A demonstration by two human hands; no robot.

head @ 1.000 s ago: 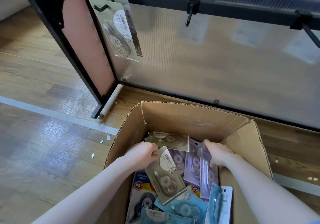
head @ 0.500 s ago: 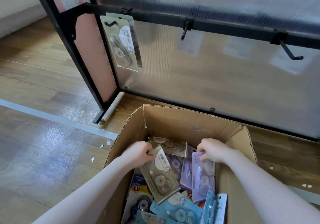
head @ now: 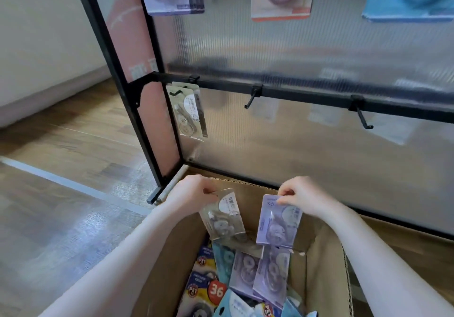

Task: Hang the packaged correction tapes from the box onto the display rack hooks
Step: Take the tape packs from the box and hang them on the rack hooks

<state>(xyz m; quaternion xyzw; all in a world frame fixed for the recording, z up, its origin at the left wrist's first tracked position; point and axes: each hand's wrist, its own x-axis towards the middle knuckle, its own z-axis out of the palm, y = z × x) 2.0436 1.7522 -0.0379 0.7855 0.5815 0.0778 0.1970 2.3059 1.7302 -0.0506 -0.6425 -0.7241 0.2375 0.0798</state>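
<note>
Lilac pack (head: 277, 221) – "36"; box (head: 324, 267) packs (head: 204, 289) – "PET", "36"

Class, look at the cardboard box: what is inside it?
The cardboard box holds loose correction tape packs: purple, blue-and-yellow, light blue. They overlap, hiding its bottom and anything underneath.
</note>
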